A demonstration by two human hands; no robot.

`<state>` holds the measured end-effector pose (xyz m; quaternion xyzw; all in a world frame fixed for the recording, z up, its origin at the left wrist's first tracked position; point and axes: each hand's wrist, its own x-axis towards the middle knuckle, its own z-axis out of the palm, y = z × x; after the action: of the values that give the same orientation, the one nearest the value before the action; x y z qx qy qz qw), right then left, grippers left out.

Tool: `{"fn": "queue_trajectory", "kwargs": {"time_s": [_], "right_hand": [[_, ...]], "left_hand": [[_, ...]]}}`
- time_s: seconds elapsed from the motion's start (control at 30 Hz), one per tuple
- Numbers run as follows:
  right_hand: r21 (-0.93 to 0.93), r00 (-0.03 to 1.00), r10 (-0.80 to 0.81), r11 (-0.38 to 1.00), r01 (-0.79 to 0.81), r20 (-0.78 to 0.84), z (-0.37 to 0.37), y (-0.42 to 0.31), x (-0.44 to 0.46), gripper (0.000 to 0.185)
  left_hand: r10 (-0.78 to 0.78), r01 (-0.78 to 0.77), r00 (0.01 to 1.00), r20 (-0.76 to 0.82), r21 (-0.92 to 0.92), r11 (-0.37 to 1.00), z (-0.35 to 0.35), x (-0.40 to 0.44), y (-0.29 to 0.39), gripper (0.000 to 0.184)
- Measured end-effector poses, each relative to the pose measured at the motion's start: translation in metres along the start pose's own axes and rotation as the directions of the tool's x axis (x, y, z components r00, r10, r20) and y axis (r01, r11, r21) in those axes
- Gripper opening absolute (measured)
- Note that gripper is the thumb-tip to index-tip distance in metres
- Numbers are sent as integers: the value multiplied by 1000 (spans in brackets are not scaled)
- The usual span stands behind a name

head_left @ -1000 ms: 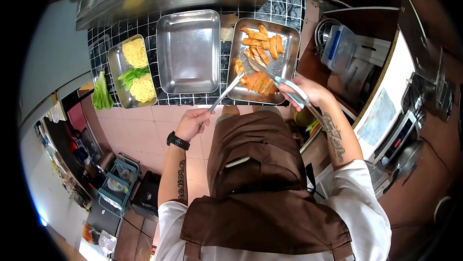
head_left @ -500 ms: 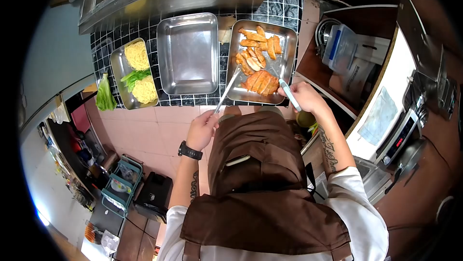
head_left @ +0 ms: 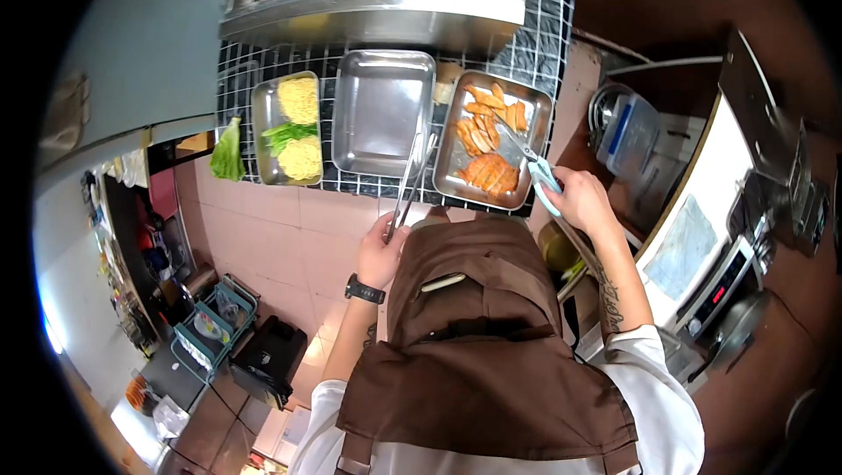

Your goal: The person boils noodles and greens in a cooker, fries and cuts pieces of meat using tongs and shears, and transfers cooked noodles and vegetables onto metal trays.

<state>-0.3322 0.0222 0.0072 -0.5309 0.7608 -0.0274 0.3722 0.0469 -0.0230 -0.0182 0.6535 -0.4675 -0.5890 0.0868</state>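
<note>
My left hand is closed round metal tongs, whose parted tips lie over the lower right of the bare metal tray. With my right hand I hold light-blue-handled scissors; their blades point over the right metal tray. That tray holds cut pieces of browned meat and a larger sliced portion near its lower edge. A narrower tray at the left holds two bundles of yellow noodles with green leaves between them.
Leafy greens lie at the left end of the black tiled counter. A metal unit stands behind the trays. To the right are a clear plastic container and a white surface with a cloth. A teal cart stands lower left.
The tongs have left the meat and moved left to the bare tray, their arms now spread. The scissors have drawn slightly back from the meat. The view has shifted, moving the trays rightward.
</note>
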Motion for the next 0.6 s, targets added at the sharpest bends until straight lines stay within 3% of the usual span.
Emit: {"fn": "queue_trajectory", "kwargs": {"time_s": [0.1, 0.2, 0.3, 0.4, 0.47, 0.6], "right_hand": [[-53, 994, -83, 995, 79, -73, -9, -26, 16, 32], [-81, 967, -222, 974, 213, -127, -16, -47, 39, 32], [-71, 945, -309, 950, 303, -105, -22, -62, 52, 33], [60, 950, -269, 958, 281, -161, -5, -59, 51, 38], [90, 984, -168, 981, 172, -52, 0, -63, 50, 41], [200, 938, -303, 921, 334, -170, 22, -91, 51, 41]], "left_hand": [[136, -118, 979, -153, 119, 986, 3, 6, -9, 46], [312, -263, 915, -255, 209, 942, 6, 12, -10, 43], [220, -208, 949, -225, 78, 975, 7, 6, -12, 41], [168, -172, 955, -244, 6, 985, 4, 3, -26, 42], [115, -123, 957, -265, -14, 992, -3, -9, -24, 43], [38, -74, 935, -354, -90, 993, -32, -21, -31, 48]]}}
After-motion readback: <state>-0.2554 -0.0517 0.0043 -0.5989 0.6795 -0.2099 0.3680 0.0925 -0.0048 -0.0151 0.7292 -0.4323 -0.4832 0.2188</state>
